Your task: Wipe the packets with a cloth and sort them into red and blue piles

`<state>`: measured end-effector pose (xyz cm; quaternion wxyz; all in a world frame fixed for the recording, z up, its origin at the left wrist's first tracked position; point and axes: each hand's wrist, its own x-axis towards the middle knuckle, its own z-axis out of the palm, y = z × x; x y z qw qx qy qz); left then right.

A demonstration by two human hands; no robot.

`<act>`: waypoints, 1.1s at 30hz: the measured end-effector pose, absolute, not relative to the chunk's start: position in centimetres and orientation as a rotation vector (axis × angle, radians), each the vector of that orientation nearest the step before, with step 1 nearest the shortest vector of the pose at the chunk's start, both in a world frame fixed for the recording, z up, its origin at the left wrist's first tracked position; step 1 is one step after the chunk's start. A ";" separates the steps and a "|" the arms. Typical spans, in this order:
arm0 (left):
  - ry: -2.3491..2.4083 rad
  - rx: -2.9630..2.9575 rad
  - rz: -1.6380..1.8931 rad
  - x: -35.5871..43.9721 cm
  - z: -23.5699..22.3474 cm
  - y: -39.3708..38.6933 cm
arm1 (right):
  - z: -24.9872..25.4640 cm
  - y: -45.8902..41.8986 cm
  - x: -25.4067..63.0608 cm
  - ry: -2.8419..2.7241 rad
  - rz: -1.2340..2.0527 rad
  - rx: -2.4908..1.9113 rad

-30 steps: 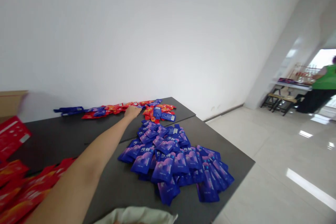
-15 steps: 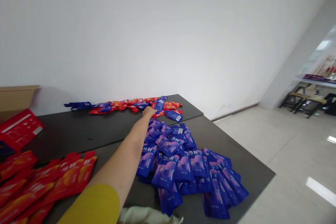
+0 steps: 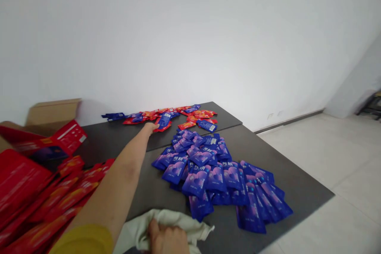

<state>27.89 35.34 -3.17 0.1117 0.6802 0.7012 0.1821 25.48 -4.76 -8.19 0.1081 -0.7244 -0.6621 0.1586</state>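
My left hand (image 3: 152, 127) reaches far across the dark table, its arm in a yellow sleeve. The fingers are closed on the near end of a blue pouch (image 3: 164, 119); a red pouch (image 3: 163, 128) shows just under it, and I cannot tell whether that one is gripped too. At the bottom, my right hand (image 3: 170, 239) is closed on a crumpled pale green cloth (image 3: 156, 216). Between the hands and to the right lies a large heap of blue-purple pouches (image 3: 208, 174), most lying face up. A mixed row of red and blue pouches (image 3: 145, 116) runs along the wall.
At left stand an open cardboard box (image 3: 53, 113) and a red printed carton (image 3: 70, 137). Below them is a pile of red-orange pouches (image 3: 71, 194), partly behind my arm. The table's right edge (image 3: 297, 162) drops to a pale tiled floor. A white wall closes off the back.
My left hand has moved left along the far row with the blue pouch. My right hand has come into view on the cloth. The view has turned left, showing more of the boxes.
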 end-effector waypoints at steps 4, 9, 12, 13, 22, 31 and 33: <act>2.322 1.914 0.477 23.1 -2.1 33.4 | -6.7 -5.2 26.0 -1.985 0.537 -2.069; 2.416 2.119 0.525 19.4 -0.5 29.6 | -6.6 -5.9 26.1 -1.942 0.449 -2.041; 2.385 2.217 0.510 17.5 1.3 27.4 | -6.7 -6.1 25.8 -1.899 0.395 -2.058; 2.365 2.235 0.488 16.9 2.0 26.7 | -6.7 -6.2 25.8 -1.889 0.377 -2.069; 1.570 2.638 0.013 9.1 7.7 16.5 | -4.3 -7.8 26.8 -1.893 0.306 -2.077; 0.977 2.801 -0.252 8.1 3.6 7.2 | 1.8 -10.5 32.3 -1.805 0.223 -1.681; 0.717 2.897 -0.112 8.8 3.1 6.5 | 1.8 -10.1 32.3 -1.703 0.218 -1.676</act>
